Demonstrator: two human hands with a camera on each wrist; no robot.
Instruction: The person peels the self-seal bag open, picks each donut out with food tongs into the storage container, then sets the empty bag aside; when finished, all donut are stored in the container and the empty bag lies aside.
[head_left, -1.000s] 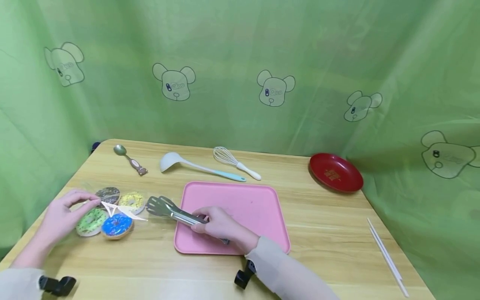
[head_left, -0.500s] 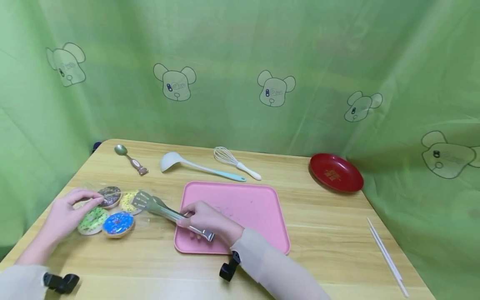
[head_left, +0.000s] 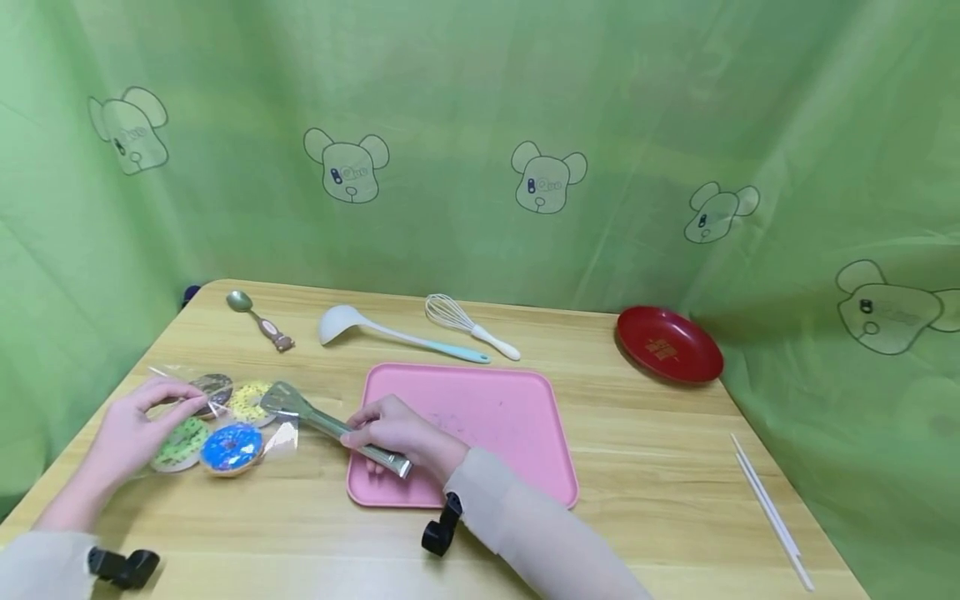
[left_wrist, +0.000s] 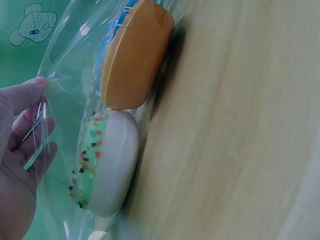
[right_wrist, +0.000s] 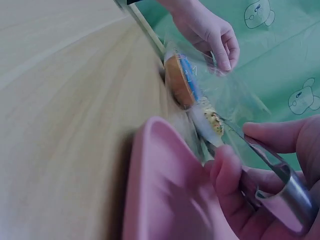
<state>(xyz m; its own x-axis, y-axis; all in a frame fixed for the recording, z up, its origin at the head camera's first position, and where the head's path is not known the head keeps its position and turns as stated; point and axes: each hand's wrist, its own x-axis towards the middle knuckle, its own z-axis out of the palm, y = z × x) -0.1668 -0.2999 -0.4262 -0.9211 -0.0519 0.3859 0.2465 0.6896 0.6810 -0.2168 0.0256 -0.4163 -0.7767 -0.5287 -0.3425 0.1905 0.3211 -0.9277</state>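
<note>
On the wooden table, the pink tray sits below the right hand. To its left, the left hand pinches a clear plastic bag around four frosted donuts. The right hand grasps metal tongs, their head overlapping the yellow donut, beyond its fingers; whether they clamp it, I cannot tell.
</note>
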